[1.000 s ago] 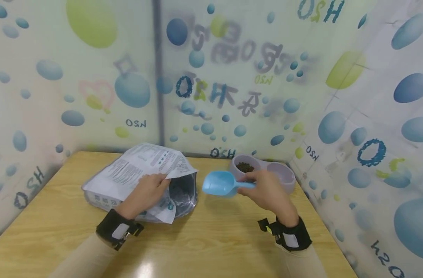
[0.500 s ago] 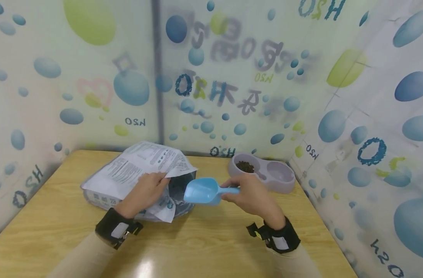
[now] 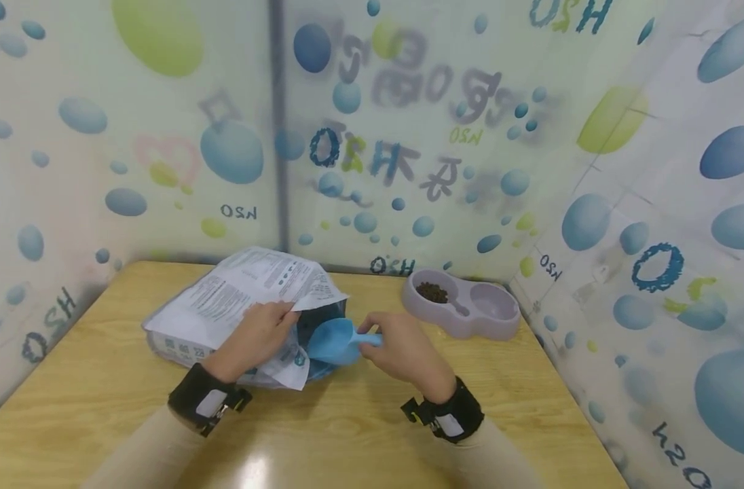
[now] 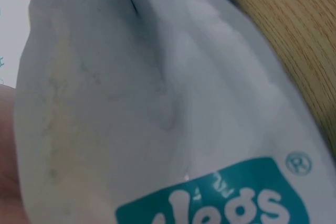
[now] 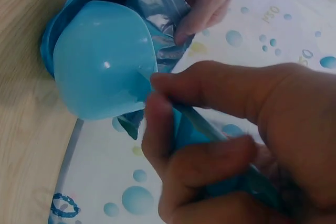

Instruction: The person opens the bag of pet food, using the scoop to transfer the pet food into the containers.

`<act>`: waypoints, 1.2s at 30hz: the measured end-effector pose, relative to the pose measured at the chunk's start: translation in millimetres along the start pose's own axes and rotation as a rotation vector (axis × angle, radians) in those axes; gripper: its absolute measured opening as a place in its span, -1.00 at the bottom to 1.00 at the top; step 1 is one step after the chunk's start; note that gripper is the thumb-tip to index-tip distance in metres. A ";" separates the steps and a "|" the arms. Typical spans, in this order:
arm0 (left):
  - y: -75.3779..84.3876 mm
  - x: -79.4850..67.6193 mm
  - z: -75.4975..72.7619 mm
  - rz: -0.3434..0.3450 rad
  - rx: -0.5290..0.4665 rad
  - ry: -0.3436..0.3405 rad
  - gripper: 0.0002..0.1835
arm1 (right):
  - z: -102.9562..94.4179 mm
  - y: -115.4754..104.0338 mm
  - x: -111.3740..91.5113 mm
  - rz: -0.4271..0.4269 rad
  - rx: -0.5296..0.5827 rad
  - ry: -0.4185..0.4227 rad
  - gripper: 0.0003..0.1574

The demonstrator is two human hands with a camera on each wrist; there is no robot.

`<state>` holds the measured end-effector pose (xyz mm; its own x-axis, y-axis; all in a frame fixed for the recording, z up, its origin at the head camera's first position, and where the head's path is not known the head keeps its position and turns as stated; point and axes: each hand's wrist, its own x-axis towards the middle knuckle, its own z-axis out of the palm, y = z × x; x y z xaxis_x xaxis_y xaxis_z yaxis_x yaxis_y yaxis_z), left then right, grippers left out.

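Observation:
A white printed bag (image 3: pixel 225 299) lies on its side on the wooden table, its dark mouth turned to the right. My left hand (image 3: pixel 258 339) pinches the upper edge of that mouth and holds it up. With curled fingers and thumb, my right hand (image 3: pixel 402 350) grips the handle of a light blue scoop (image 3: pixel 334 341). The scoop's bowl is at the bag's opening, its front end overlapping the mouth; how deep it reaches is hard to tell. In the right wrist view, the scoop (image 5: pixel 105 59) appears close before the bag's silvery inner lining (image 5: pixel 157 11).
A lilac double pet bowl (image 3: pixel 460 319) stands at the back right of the table (image 3: pixel 372 435). Brown kibble (image 3: pixel 432 293) lies in its left compartment. Walls with a bubble pattern close in the table at the back and both sides.
My right hand has carried the scoop leftward and slightly down, from in front of the pet bowl to the bag's mouth. The left hand has kept its hold on the bag.

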<state>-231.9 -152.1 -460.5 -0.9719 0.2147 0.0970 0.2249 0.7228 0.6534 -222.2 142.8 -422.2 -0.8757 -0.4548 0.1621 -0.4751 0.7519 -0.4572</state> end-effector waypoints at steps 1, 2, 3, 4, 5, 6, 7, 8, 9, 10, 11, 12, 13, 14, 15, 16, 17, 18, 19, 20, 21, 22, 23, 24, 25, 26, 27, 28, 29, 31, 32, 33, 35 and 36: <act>0.2 -0.1 -0.2 0.005 -0.001 0.004 -0.50 | 2.0 -2.5 1.7 -0.001 -0.001 0.013 -0.83; 0.3 -0.2 -0.4 0.009 -0.003 0.005 -0.50 | 3.9 -5.0 3.6 0.006 0.000 0.025 -0.83; 0.6 -0.4 -0.6 0.011 -0.006 0.006 -0.51 | 5.7 -7.4 5.8 0.010 -0.006 0.035 -0.83; 0.6 -0.7 -0.8 0.010 -0.008 0.004 -0.51 | 7.2 -9.9 8.0 0.016 -0.014 0.042 -0.83; 0.5 -1.1 -0.8 0.007 -0.009 0.001 -0.50 | 8.6 -12.4 10.2 0.023 -0.017 0.045 -0.82; 0.4 -1.5 -0.8 0.005 -0.009 -0.002 -0.50 | 10.0 -14.6 12.5 0.031 -0.023 0.046 -0.82; 0.9 -1.2 -0.9 0.002 -0.007 -0.003 -0.50 | 10.8 -16.4 14.9 0.036 -0.027 0.046 -0.81; 1.3 -1.0 -1.0 0.000 -0.004 -0.003 -0.50 | 11.3 -18.0 17.5 0.040 -0.035 0.046 -0.81; 1.7 -0.7 -1.0 0.001 0.000 -0.003 -0.49 | 11.8 -19.5 20.0 0.044 -0.044 0.044 -0.81; 1.9 -0.2 -1.0 0.001 0.005 -0.002 -0.49 | 12.1 -20.7 22.4 0.045 -0.045 0.043 -0.81; 2.1 0.2 -1.0 0.001 0.010 -0.001 -0.49 | 12.6 -21.6 25.0 0.048 -0.043 0.040 -0.81; 2.4 0.6 -1.1 0.001 0.014 0.000 -0.48 | 13.4 -22.3 27.6 0.048 -0.048 0.040 -0.81; 2.5 0.9 -1.0 -0.002 0.018 0.000 -0.48 | 14.2 -23.5 29.7 0.054 -0.045 0.035 -0.81; 2.5 1.0 -0.8 -0.007 0.019 -0.002 -0.48 | 15.3 -24.5 31.9 0.059 -0.043 0.032 -0.81; 2.3 1.0 -0.6 -0.012 0.019 -0.006 -0.48 | 16.8 -25.3 33.7 0.063 -0.035 0.028 -0.81; 2.2 1.0 -0.3 -0.019 0.020 -0.010 -0.47 | 18.4 -26.0 35.5 0.066 -0.026 0.024 -0.80; 2.1 0.8 0.0 -0.025 0.021 -0.014 -0.46 | 20.1 -26.8 37.0 0.070 -0.017 0.020 -0.80; 1.9 0.7 0.5 -0.031 0.022 -0.018 -0.46 | 22.1 -27.4 38.5 0.076 -0.009 0.018 -0.80; 1.7 0.6 1.1 -0.035 0.024 -0.022 -0.45 | 24.6 -27.7 40.0 0.082 0.000 0.016 -0.80; 1.5 0.5 1.5 -0.037 0.026 -0.026 -0.44 | 27.2 -27.4 41.7 0.083 0.005 0.018 -0.79; 1.4 0.6 1.9 -0.037 0.029 -0.027 -0.44 | 29.7 -27.2 43.1 0.085 0.012 0.017 -0.79; 1.1 0.3 2.5 -0.038 0.032 -0.028 -0.44 | 32.8 -27.2 44.2 0.085 0.014 0.020 -0.79; 0.9 0.1 3.1 -0.038 0.034 -0.030 -0.44 | 36.2 -27.1 45.4 0.084 0.016 0.023 -0.78; 0.7 -0.3 3.4 -0.038 0.034 -0.031 -0.44 | 39.9 -26.8 46.7 0.082 0.014 0.026 -0.77; 0.6 -0.6 3.7 -0.039 0.035 -0.031 -0.44 | 43.8 -26.5 47.7 0.076 0.013 0.030 -0.76; 0.7 -1.0 3.9 -0.040 0.036 -0.031 -0.44 | 47.4 -26.3 48.8 0.073 0.015 0.033 -0.74; 0.8 -1.3 3.9 -0.041 0.037 -0.030 -0.44 | 51.4 -25.8 50.1 0.069 0.018 0.035 -0.73; 1.0 -1.6 3.9 -0.041 0.038 -0.030 -0.43 | 54.9 -25.3 51.3 0.066 0.021 0.037 -0.71; 1.4 -1.9 3.7 -0.041 0.040 -0.029 -0.43 | 58.0 -24.7 52.3 0.068 0.029 0.038 -0.70; 2.2 -2.3 3.4 -0.040 0.047 -0.030 -0.43 | 62.9 -23.8 53.9 0.076 0.048 0.039 -0.70; 2.6 -2.2 3.2 -0.038 0.049 -0.030 -0.43 | 64.4 -23.4 54.7 0.084 0.056 0.038 -0.70; 2.9 -2.0 3.0 -0.037 0.050 -0.031 -0.43 | 65.6 -23.1 55.4 0.092 0.060 0.039 -0.70; 3.4 -1.5 2.4 -0.036 0.048 -0.034 -0.42 | 66.0 -23.1 55.8 0.108 0.074 0.038 -0.70; 3.6 -1.3 2.2 -0.037 0.048 -0.035 -0.42 | 65.9 -23.3 56.1 0.113 0.077 0.038 -0.70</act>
<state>-229.6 -148.3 -459.9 -0.9767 0.2094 0.0470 0.1929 0.7609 0.6195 -254.6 68.4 -460.2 -0.9267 -0.3494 0.1383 -0.3662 0.7578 -0.5400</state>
